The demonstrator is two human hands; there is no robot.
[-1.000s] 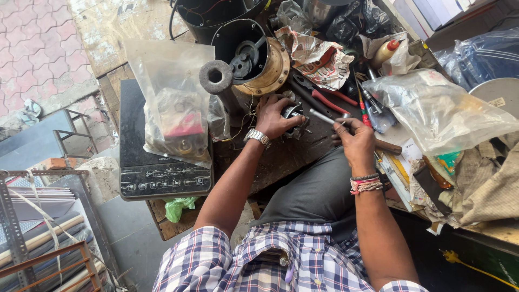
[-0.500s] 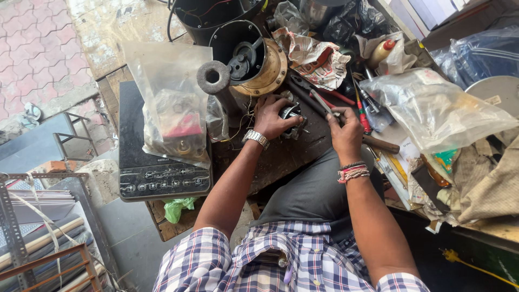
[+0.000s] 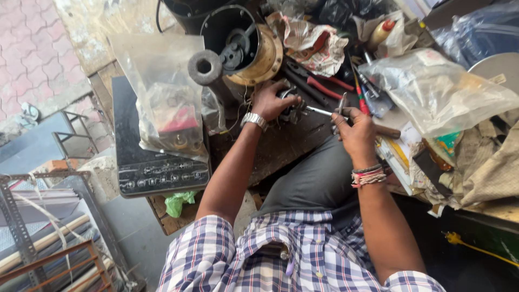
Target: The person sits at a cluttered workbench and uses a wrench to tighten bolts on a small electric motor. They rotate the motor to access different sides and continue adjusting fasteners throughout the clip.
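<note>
left hand: the left hand (image 3: pixel 268 101), steel watch on the wrist, was clamped over a small dark motor part (image 3: pixel 292 107) sitting on the table (image 3: pixel 281 146), grip wrapped right around it

right hand: the right hand (image 3: pixel 354 130) had its grip clenched on a thin metal tool (image 3: pixel 323 112), looked like a screwdriver shaft, tip pointed straight into the motor part. Thread bands on that wrist

motor part: pretty much dead centre of the table, just in front of the person's knee, mostly hidden under the left fingers so I couldn't tell much detail

behind it: a round black housing with a brass-coloured rim (image 3: pixel 254 51) lying on its side, plus a grey spindle (image 3: pixel 204 67) sticking up beside it

right of the work: red-handled pliers (image 3: pixel 319 84) lying on the table, crumpled newspaper (image 3: pixel 313 43) just past them, and a big clear plastic bag (image 3: pixel 438 92) of bits

left side: another clear plastic pouch (image 3: pixel 165 103) resting on a black induction cooktop (image 3: pixel 146 167)
</note>
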